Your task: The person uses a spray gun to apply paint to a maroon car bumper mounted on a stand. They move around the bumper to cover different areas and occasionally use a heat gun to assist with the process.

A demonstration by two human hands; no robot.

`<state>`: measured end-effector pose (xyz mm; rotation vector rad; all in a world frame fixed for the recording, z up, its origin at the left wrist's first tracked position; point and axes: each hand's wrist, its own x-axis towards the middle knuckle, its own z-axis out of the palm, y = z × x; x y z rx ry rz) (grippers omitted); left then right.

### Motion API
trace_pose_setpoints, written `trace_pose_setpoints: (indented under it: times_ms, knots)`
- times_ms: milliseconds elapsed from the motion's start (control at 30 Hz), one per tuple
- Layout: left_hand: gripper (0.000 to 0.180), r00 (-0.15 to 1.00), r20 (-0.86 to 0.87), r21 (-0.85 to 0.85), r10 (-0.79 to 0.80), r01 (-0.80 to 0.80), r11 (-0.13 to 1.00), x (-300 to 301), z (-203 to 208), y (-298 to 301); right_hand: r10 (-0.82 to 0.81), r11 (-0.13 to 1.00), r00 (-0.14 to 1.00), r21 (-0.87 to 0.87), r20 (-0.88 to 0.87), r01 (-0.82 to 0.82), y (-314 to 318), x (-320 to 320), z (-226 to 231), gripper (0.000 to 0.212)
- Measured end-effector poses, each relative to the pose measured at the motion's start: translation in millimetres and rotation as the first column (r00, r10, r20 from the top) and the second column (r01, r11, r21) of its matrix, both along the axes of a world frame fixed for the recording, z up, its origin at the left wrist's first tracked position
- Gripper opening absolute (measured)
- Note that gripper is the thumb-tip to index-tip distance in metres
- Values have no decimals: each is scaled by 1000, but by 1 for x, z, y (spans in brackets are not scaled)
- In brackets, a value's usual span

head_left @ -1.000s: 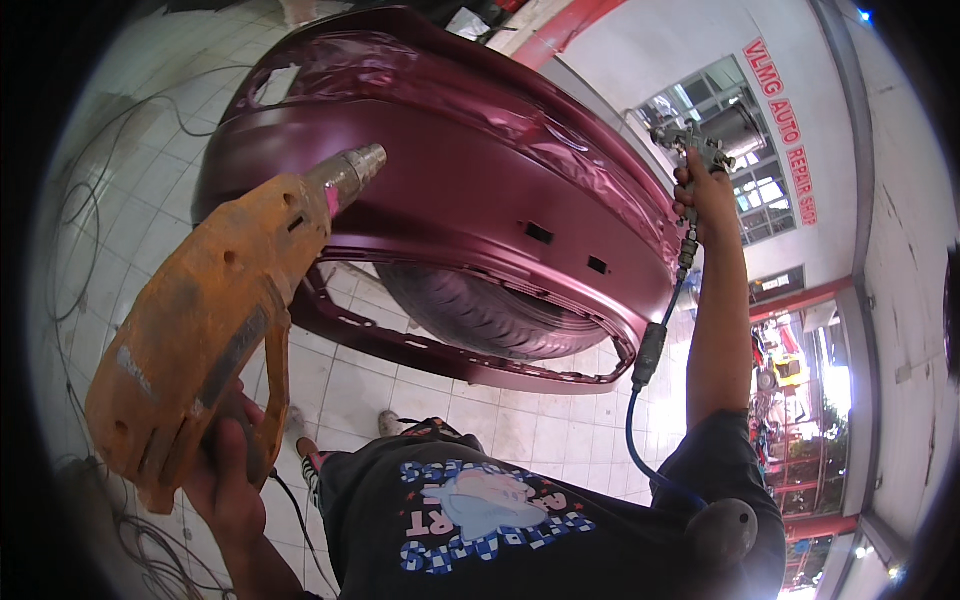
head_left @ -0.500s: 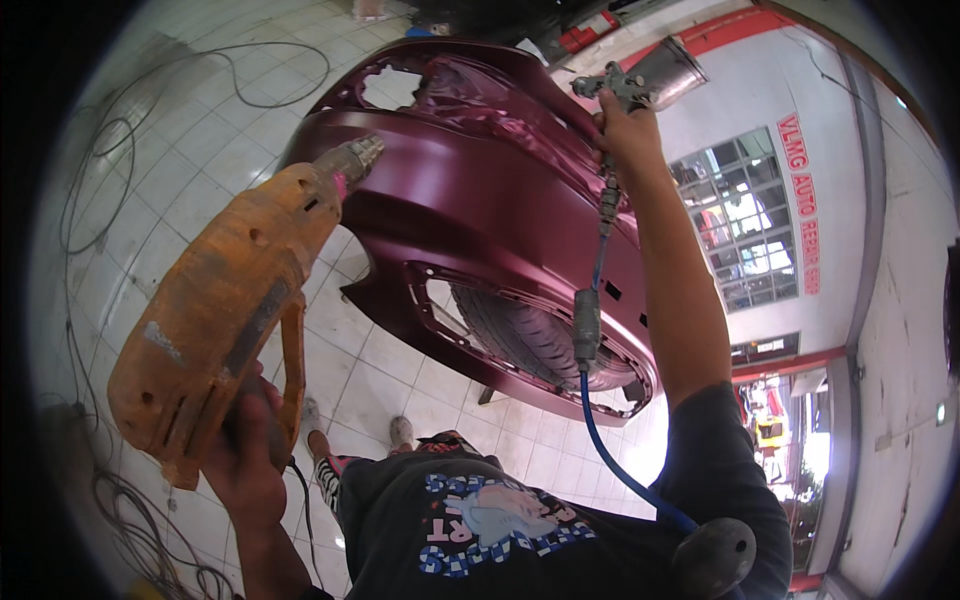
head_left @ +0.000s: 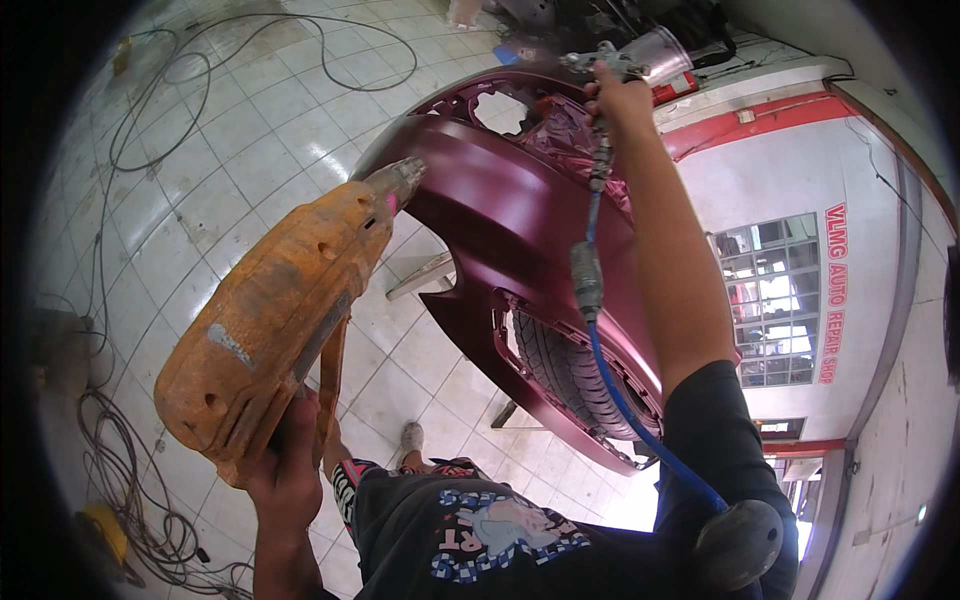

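Observation:
A worn orange heat gun (head_left: 270,310) is in my left hand (head_left: 285,475), whose fingers wrap its handle. Its metal nozzle points at the left part of a maroon car bumper (head_left: 490,190); from this angle I cannot tell the gap. My right hand (head_left: 625,105) is closed around a spray gun (head_left: 650,60) with a metal cup, raised over the bumper's far side. From the spray gun a blue air hose (head_left: 612,385) with grey fittings runs back past my right arm. Crumpled, shiny maroon sheeting (head_left: 570,130) shows behind the bumper's upper edge.
Below the bumper opening lies a tyre (head_left: 555,360). A stand leg (head_left: 422,276) sticks out at the bumper's left. Loose cable (head_left: 205,100) loops over the tiled floor, with a tangled cable pile (head_left: 130,480) at lower left. A white wall with a gridded window (head_left: 770,300) rises at right.
The view has shifted, so the bumper sits farther right and lower. The heat gun still points at the bumper's left part, and the spray gun is now nearer the bumper's far edge.

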<state>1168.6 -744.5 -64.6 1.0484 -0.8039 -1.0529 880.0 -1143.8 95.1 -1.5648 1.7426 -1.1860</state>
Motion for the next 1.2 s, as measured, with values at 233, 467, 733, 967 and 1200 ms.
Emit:
trace_pose_setpoints:
  times_ms: [233, 467, 733, 967, 1200]
  knots:
    - [31, 997, -25, -14, -80, 79, 997, -15, 15, -9, -146, 986, 970, 45, -194, 157, 52, -109, 82, 25]
    - [36, 961, 55, -131, -270, 275, 953, -64, 55, -19, -305, 950, 934, 14, -185, 313, 153, -252, 131, 23]
    - [42, 942, 64, -204, -330, 336, 920, -148, 84, 2, -460, 886, 872, -20, -165, 464, 271, -393, 151, 24]
    - [44, 938, 143, -235, -317, 343, 909, -221, 104, 39, -521, 854, 848, -74, -102, 516, 381, -525, 161, 23]
    - [48, 924, 252, -266, -286, 351, 898, -292, 120, 76, -606, 791, 795, -81, 33, 606, 462, -652, 143, 25]
